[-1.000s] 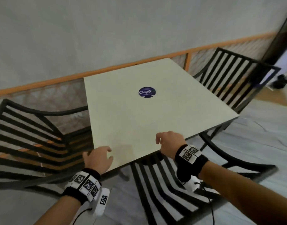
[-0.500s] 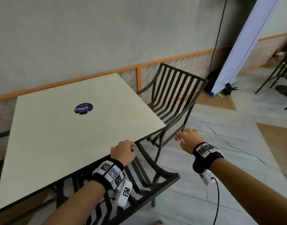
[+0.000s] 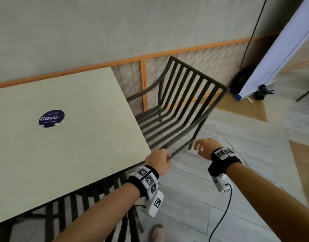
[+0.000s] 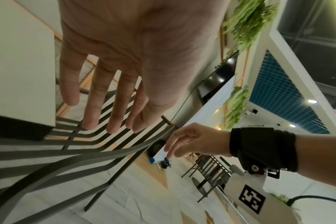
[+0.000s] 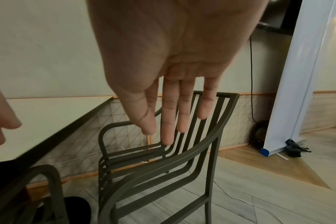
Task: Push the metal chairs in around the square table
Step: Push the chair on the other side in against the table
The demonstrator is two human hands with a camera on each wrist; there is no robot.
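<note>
Now my left hand (image 3: 158, 160) and right hand (image 3: 205, 148) reach with fingers spread and empty toward the near armrest of the chair (image 3: 178, 109) standing pulled out beside the table (image 3: 66, 130), ready to push it in.

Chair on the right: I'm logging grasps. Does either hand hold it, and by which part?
Nothing is held. The left hand and right hand both show straight fingers near the chair; neither wraps any part of it.

1 chair (image 3: 176, 109) stands right of the table (image 3: 76, 137), another (image 3: 90, 206) tucked under its near edge.
</note>
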